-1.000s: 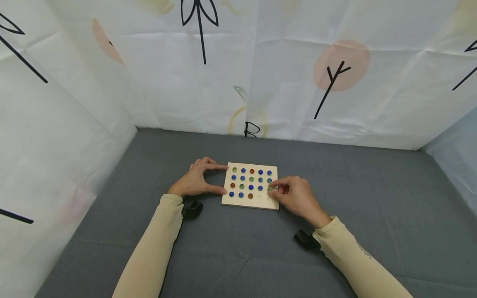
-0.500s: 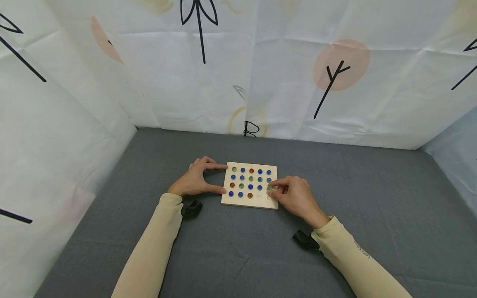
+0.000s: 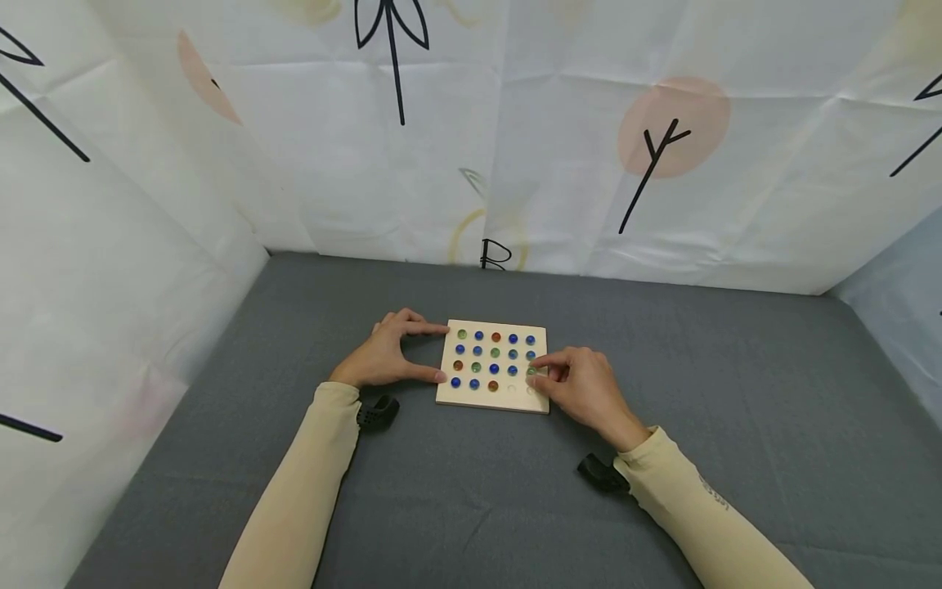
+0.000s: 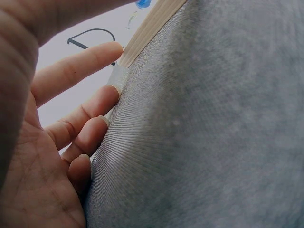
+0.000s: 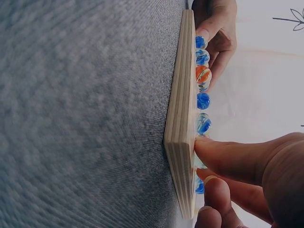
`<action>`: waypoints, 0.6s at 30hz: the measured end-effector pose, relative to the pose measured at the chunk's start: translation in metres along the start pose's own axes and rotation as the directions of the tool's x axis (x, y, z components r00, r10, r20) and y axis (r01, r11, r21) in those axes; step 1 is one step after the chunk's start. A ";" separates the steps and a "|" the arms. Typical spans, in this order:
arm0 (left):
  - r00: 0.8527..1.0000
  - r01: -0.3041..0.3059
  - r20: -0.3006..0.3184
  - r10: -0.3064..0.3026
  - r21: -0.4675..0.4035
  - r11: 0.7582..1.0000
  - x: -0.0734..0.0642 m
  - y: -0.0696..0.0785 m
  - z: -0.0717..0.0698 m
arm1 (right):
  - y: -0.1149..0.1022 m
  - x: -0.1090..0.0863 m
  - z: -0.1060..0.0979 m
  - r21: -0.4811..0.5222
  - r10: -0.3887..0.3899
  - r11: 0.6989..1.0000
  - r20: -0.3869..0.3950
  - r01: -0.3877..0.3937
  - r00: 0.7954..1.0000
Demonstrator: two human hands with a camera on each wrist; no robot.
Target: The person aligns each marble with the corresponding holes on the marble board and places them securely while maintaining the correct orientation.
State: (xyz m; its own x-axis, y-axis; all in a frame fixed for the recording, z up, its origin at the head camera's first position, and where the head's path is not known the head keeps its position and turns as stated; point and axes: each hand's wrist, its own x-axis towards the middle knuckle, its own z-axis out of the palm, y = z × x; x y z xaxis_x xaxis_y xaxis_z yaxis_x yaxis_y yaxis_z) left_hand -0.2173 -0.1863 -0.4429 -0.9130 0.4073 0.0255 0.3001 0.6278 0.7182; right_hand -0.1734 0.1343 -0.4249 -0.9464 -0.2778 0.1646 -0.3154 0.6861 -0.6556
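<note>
A pale wooden board [image 3: 471, 397] lies on the grey cloth, with rows of blue, green and orange glass marbles in its hollows. My left hand [image 3: 380, 353] touches the board's left edge, index finger and thumb extended and spread wide apart. At the right edge, my right hand [image 3: 589, 391] pinches a green marble [image 3: 531, 371] between thumb and index finger, at the end of the third row. In the right wrist view that marble [image 5: 200, 162] is partly hidden by the fingers. An orange marble [image 3: 492, 385] sits in the front row, left of two bare hollows.
Dark grey cloth [image 3: 471, 491] covers the table around the board. White patterned sheets [image 3: 559, 164] stand as walls behind and at the sides. A black wrist device [image 3: 379, 414] is on the left wrist, and another black device [image 3: 603, 474] on the right.
</note>
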 end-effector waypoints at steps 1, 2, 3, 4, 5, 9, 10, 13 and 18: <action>1.000 -0.001 0.000 0.001 0.000 1.000 0.000 0.000 0.000 | 0.000 0.000 0.000 -0.001 -0.001 1.000 -0.001 0.001 1.000; 1.000 -0.002 0.000 0.002 -0.001 1.000 0.000 0.000 0.000 | 0.000 0.000 0.000 -0.001 -0.001 1.000 -0.002 0.001 1.000; 1.000 -0.002 -0.001 0.002 -0.002 1.000 0.000 0.000 0.000 | 0.000 0.000 0.000 -0.002 -0.002 1.000 -0.002 0.002 1.000; 1.000 -0.002 -0.001 0.002 -0.004 1.000 0.000 0.000 0.000 | 0.000 0.000 0.000 -0.001 -0.002 1.000 -0.004 0.002 1.000; 1.000 -0.003 -0.001 0.003 -0.004 1.000 0.000 0.000 0.000 | 0.000 0.000 0.000 -0.001 -0.001 1.000 -0.006 0.001 1.000; 1.000 -0.003 -0.002 0.003 -0.003 1.000 0.000 0.001 0.000 | 0.000 -0.001 -0.001 0.000 -0.008 1.000 -0.014 0.008 1.000; 1.000 -0.004 -0.002 0.004 -0.003 1.000 0.000 0.001 0.000 | 0.000 -0.001 -0.001 0.001 -0.007 1.000 -0.016 0.007 1.000; 1.000 -0.005 -0.003 0.005 -0.002 1.000 0.000 0.001 0.000 | -0.001 -0.001 -0.002 0.003 -0.008 1.000 -0.015 0.009 1.000; 1.000 -0.002 -0.001 0.002 -0.010 1.000 -0.001 0.002 0.000 | -0.002 -0.001 -0.004 0.009 -0.001 1.000 -0.016 0.001 1.000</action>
State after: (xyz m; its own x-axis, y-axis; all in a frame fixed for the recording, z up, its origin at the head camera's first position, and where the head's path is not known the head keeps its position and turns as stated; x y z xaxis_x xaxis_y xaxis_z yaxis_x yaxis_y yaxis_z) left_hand -0.2161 -0.1859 -0.4415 -0.9127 0.4078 0.0271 0.2988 0.6204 0.7251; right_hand -0.1719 0.1360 -0.4208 -0.9473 -0.2672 0.1768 -0.3154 0.6800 -0.6619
